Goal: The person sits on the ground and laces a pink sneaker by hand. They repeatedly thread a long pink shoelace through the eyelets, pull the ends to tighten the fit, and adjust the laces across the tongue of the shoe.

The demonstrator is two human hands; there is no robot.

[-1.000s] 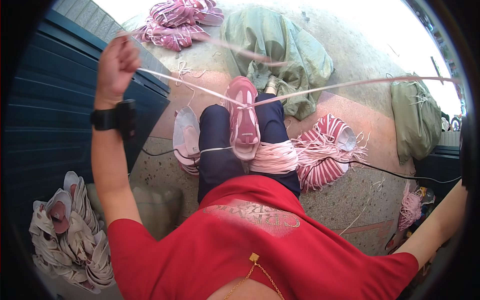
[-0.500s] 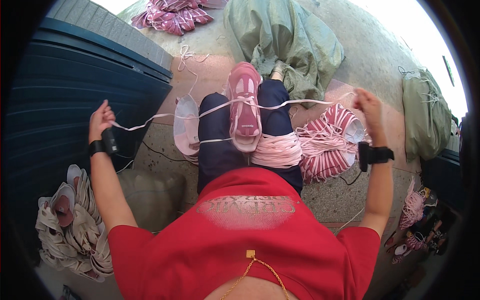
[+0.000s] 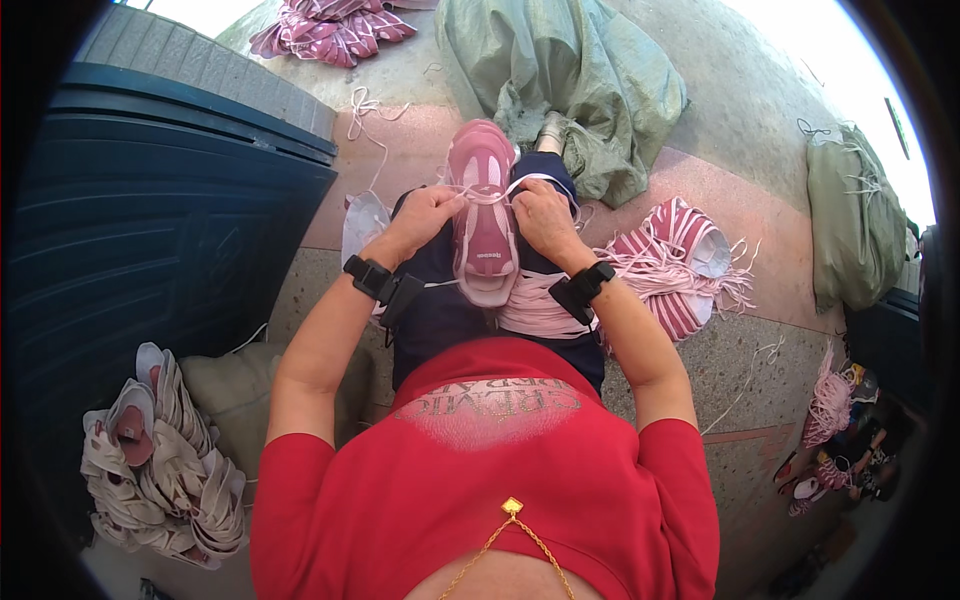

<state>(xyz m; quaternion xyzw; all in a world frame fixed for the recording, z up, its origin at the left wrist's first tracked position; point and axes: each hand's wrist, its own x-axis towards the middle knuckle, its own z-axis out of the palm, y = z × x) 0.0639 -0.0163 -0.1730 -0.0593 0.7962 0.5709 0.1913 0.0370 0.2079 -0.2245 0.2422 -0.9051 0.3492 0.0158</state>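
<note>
A pink shoe upper (image 3: pixel 486 238) rests upright between my thighs, its tongue facing me. White-pink shoelace (image 3: pixel 487 196) crosses its throat through the eyelets. At the upper's left edge my left hand (image 3: pixel 425 215) pinches the lace, thumb and fingers together. My right hand (image 3: pixel 545 213) is closed at the right edge, and a length of lace curves up over its fingers. Around my right thigh is wrapped a thick bundle of pale pink laces (image 3: pixel 540 308). Another pale upper (image 3: pixel 365 222) lies beside my left thigh, partly hidden by my left forearm.
Striped pink uppers with loose laces (image 3: pixel 665 262) lie on the right. Green sacks (image 3: pixel 565 80) (image 3: pixel 848 220) stand ahead and far right. Stacked cream uppers (image 3: pixel 165 465) sit at lower left, below a dark blue metal door (image 3: pixel 180 210). More pink uppers (image 3: pixel 330 28) lie at the far left.
Both hands have come inward from wide apart, where they held the lace stretched out, to the two sides of the shoe upper. The lace now loops close to the upper.
</note>
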